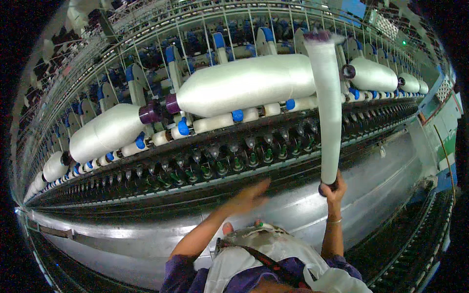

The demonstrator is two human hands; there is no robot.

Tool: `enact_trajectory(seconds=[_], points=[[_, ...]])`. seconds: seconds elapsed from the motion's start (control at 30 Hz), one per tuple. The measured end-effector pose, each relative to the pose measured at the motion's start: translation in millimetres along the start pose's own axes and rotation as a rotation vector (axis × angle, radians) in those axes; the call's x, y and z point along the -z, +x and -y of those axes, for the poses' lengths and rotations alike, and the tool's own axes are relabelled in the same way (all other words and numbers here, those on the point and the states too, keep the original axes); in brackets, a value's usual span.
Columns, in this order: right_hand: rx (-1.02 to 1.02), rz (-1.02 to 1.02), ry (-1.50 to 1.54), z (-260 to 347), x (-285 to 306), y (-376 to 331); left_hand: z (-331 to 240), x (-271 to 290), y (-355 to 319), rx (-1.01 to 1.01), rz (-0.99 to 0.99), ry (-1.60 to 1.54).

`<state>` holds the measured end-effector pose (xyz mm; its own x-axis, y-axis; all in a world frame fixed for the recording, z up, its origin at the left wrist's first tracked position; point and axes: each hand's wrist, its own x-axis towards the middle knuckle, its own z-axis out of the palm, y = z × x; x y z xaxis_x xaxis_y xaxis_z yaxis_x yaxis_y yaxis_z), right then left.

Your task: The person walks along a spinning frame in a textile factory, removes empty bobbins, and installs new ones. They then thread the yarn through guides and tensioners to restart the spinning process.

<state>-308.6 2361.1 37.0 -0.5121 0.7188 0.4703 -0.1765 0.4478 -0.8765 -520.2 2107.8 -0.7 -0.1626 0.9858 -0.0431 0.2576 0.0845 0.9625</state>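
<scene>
At nine o'clock a small roll (54, 167) of white yarn lies in a slanting row on the frame. Beside it, toward ten, comes a longer roll (105, 133) with a purple collar (150, 114) at its upper right end. Below, pale rollers (213, 123) with blue caps (238, 115) run in a line, and under these a dark row of spindles (220, 167) stretches from eight o'clock up toward two. A silvery metal sheet (124, 225) spans the space beneath the spindles.

The left sleeve (177, 273), purple, sits at seven. From it the left hand (246, 199) reaches to six, blurred, its fingers released and stretched toward one o'clock, grasping nothing that shows. Above, at twelve, lies the large roll (246, 84), and below, at six, a white apron (234, 266).

The bobbin (330, 110), white and nearly upright, stands at two o'clock in front of the row, its purple top blurred. It overlaps the large roll's right end; whether they touch I cannot tell. Just before four, the right hand (335, 191) has its fingers grasping the bobbin's bottom end, with a band (334, 221) on the wrist. Past it, at two, another roll (374, 75) lies in the row.
</scene>
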Motion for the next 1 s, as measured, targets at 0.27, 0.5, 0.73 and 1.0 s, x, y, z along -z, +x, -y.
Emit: enact_trajectory(seconds=[0.27,0.5,0.73,1.0], points=[[-0.036,-0.044,0.029,-14.4,36.3,7.6,-135.4,76.7,180.8,-0.945,-0.576,-1.181],[0.029,-0.099,-0.148,-23.5,100.0,34.6,-104.0,75.1,171.6,-0.912,-0.632,-0.983],[0.318,0.159,-0.569,17.6,104.4,146.7,-46.2,-22.0,82.3,-0.573,-0.657,-0.766],[0.920,0.377,-0.777,71.1,-26.6,253.2,-24.3,-76.2,6.7,-0.673,-0.643,-1.209]])
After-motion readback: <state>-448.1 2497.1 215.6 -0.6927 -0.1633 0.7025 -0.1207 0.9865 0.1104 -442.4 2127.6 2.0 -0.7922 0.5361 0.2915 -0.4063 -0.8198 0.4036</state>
